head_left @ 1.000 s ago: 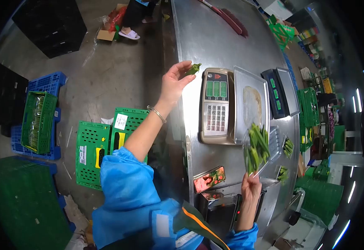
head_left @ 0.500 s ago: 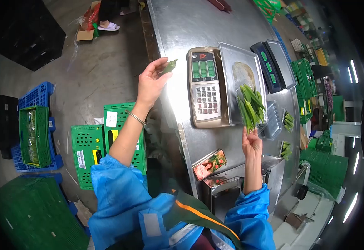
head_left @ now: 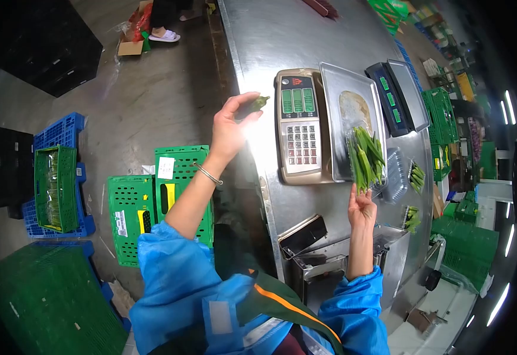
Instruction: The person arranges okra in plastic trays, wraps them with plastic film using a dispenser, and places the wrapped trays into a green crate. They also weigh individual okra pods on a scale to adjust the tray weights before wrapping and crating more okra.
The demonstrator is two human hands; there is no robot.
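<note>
My left hand (head_left: 233, 127) is raised at the left edge of the steel table (head_left: 282, 35) and pinches a single okra pod (head_left: 257, 104) just left of the scale keypad (head_left: 297, 125). My right hand (head_left: 361, 208) holds the near end of a clear tray of okra (head_left: 365, 157), which rests on the near end of the scale's metal pan (head_left: 353, 100). Both sleeves are blue.
A second scale (head_left: 398, 94) stands to the right. More clear trays of okra (head_left: 415, 176) lie right of the pan. A label machine (head_left: 312, 251) sits at the near table edge. Green crates (head_left: 146, 201) and blue pallets (head_left: 57, 133) are on the floor left; a person's foot (head_left: 165, 35) shows at top.
The right hand has brought the okra tray from the air onto the scale pan. The left hand stays raised with the single pod. The label on the machine is gone from view.
</note>
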